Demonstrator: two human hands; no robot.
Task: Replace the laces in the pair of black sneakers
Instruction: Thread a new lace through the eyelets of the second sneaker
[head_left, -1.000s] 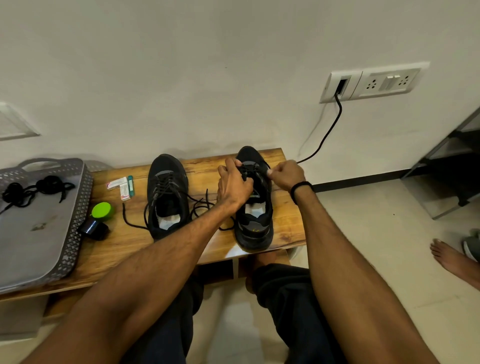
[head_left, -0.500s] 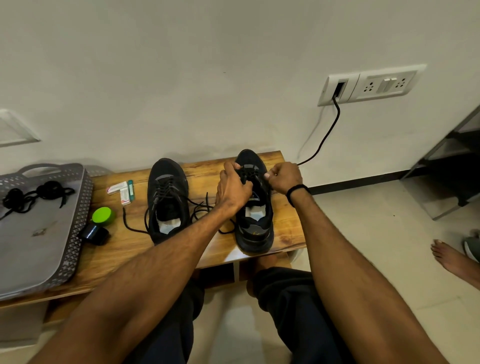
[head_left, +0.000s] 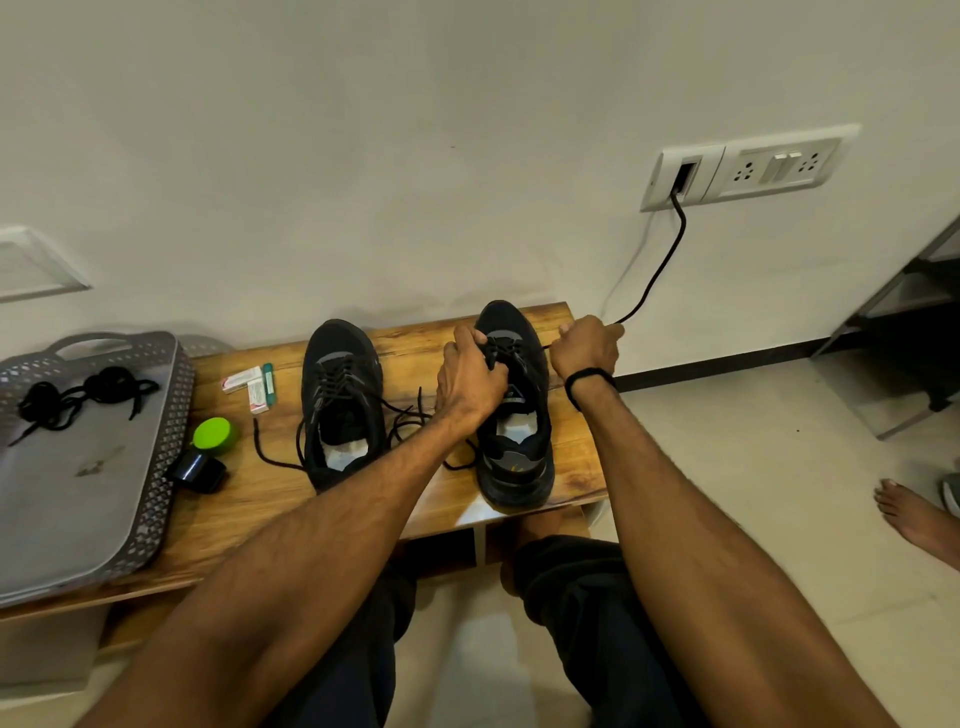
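Left of sneakers (head_left: 340, 345): grey tray (head_left: 174, 400), green-capped bottle (head_left: 212, 437).

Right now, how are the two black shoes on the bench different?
Nobody touches the left shoe, but both hands work on the right shoe. The left shoe's lace ends lie slack on the bench. A lace of the right shoe is pulled out sideways by the right hand, while the left hand holds that shoe at its laces. Both shoes are black and point their toes at the wall.
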